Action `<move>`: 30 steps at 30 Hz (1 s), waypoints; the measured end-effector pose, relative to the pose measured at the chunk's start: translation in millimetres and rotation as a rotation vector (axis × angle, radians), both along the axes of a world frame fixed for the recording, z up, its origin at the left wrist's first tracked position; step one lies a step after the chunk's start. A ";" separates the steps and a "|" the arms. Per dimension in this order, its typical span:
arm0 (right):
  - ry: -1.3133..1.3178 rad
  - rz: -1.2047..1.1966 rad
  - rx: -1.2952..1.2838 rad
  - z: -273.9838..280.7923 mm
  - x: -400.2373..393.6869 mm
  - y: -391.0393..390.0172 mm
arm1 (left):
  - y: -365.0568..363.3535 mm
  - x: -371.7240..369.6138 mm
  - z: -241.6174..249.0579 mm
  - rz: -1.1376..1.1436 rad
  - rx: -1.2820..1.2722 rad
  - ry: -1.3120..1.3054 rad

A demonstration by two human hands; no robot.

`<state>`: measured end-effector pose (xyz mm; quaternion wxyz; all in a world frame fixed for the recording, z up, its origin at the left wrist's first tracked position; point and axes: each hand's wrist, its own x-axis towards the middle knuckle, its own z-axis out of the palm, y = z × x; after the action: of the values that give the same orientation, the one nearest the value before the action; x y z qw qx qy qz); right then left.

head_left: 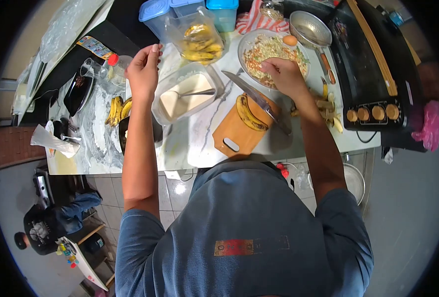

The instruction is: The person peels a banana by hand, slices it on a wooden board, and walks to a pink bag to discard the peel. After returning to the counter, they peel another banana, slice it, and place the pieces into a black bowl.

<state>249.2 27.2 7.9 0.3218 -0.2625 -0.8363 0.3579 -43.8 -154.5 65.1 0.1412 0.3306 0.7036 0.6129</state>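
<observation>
My left hand [144,67] is raised left of the batter container, its fingers curled together; whether they hold anything is too small to tell. Over the near edge of a bowl of shredded vegetables [257,52] is my right hand [284,76], fingers closed, their grip hidden. An egg [290,40] rests on the vegetables. Between my arms, a clear container [162,111] holds pale batter and a spoon [195,92]. A banana [249,115] lies on the wooden board [224,129], with a large knife [251,90] across the board's upper right part.
A bag of bananas [199,42] and blue-lidded tubs [155,20] stand at the back. A pan [310,28] sits back right, near a black oven [378,94]. Peels [328,109] lie right. Bottle [118,67] and bananas [115,111] are left. A person [46,222] is far left.
</observation>
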 end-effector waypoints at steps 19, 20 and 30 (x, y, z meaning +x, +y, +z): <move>-0.351 -0.356 -0.081 -62.7 109.6 -97.6 | -48.8 131.5 -45.1 -0.403 -0.298 -0.384; -0.340 -0.329 -0.116 -61.4 111.2 -96.8 | -47.5 134.6 -53.0 -0.394 -0.301 -0.382; -0.297 -0.052 -0.071 -67.7 97.1 -77.5 | -6.8 184.9 -102.9 -0.094 -0.758 0.267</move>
<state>346.3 -50.3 -59.8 0.1943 -0.3452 -0.8544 0.3363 141.0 -161.3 -37.8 0.1886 0.3636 0.8760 0.2546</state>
